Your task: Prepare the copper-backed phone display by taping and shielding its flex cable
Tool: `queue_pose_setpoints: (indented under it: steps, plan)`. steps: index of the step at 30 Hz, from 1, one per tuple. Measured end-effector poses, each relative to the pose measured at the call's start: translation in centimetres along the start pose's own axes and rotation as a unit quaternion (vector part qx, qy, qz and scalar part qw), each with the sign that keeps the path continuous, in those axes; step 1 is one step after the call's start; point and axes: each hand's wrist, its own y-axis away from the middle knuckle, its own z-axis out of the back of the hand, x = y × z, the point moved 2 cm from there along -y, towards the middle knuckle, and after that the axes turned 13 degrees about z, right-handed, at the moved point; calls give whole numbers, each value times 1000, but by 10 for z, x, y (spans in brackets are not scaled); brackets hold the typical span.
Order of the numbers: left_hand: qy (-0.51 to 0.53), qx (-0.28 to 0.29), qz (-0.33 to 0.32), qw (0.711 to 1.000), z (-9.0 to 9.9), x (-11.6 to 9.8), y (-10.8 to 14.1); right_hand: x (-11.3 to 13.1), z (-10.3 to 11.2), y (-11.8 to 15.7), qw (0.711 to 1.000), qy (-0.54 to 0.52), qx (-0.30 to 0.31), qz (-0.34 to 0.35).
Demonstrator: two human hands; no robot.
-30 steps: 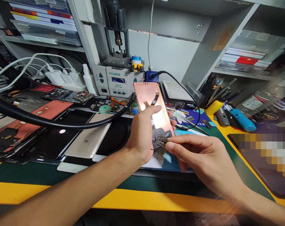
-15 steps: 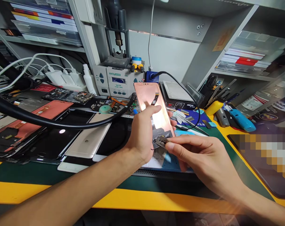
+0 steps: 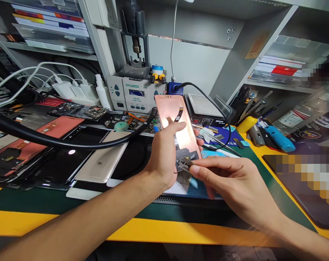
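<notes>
My left hand (image 3: 163, 156) holds a curved phone panel (image 3: 171, 116) upright, its surface a shiny copper-pink, with the thumb across its middle. A thin dark flex strip (image 3: 178, 114) lies on that surface, and a grey sheet (image 3: 187, 154) covers the lower end. My right hand (image 3: 229, 177) pinches a small steel razor blade (image 3: 184, 164) between thumb and forefinger. The blade sits against the panel's lower end, over the grey sheet. The fingers of my left hand are hidden behind the panel.
A thick black hose (image 3: 72, 144) crosses the bench behind my left hand. Stacked phone screens (image 3: 36, 152) and a gold phone back (image 3: 101, 163) lie left. A rework station (image 3: 135, 94) stands behind. Tweezers, bottles and a blue-handled tool (image 3: 275, 139) lie right, beyond a yellow-edged green mat (image 3: 58, 203).
The razor blade and my right hand have shifted slightly left and down along the panel's lower end. The panel and my left hand stay nearly still.
</notes>
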Motion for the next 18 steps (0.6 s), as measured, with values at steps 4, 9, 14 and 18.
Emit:
queue_pose_setpoints:
  steps: [4,9,14,18]
  plan:
    - [3,3,4,1000,0,0,1,0,1,1,1000,-3,-7,-2]
    - [-3,-4,0,1000,-1,-1,-1,2,-1,1,1000,-4,-10,-2]
    - [-1,-3,-7,1000,-1,-1,1,2,-1,0,1000,0,-4,-3]
    - [4,5,-4,1000,-1,-1,2,1,0,0,1000,0,-3,-9]
